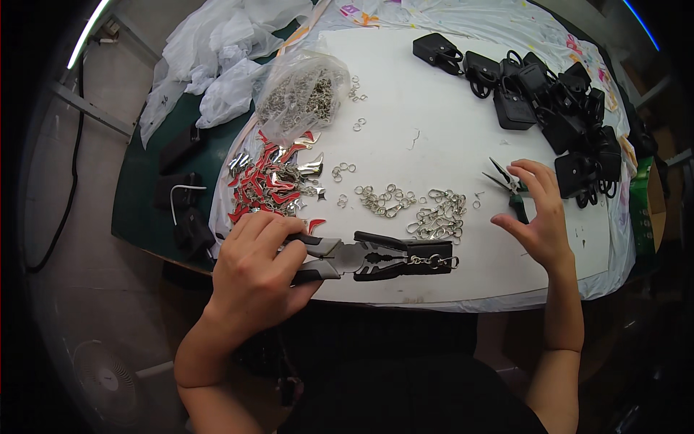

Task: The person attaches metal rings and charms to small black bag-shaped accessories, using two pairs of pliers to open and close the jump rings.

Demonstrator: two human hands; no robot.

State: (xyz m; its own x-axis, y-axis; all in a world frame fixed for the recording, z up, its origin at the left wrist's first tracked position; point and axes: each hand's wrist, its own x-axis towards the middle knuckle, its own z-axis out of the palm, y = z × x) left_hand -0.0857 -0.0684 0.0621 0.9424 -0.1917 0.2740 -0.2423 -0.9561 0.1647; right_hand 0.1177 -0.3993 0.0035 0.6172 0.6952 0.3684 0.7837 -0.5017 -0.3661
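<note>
My left hand is closed around the grey-and-black handles of a large pair of pliers. The jaws point right, their tips at a short silver chain that lies along a small black block near the table's front edge. Whether the tips pinch a link, I cannot tell. On the right, my right hand has its thumb and fingers spread beside a small pair of long-nose pliers with dark green handles and parted jaws. Just beyond the block lies a pile of silver clasps and chains.
Red and silver charms are heaped at the left, below a clear bag of metal rings. Loose rings dot the white board. Several black cases with loops crowd the right. Crumpled plastic covers the far left.
</note>
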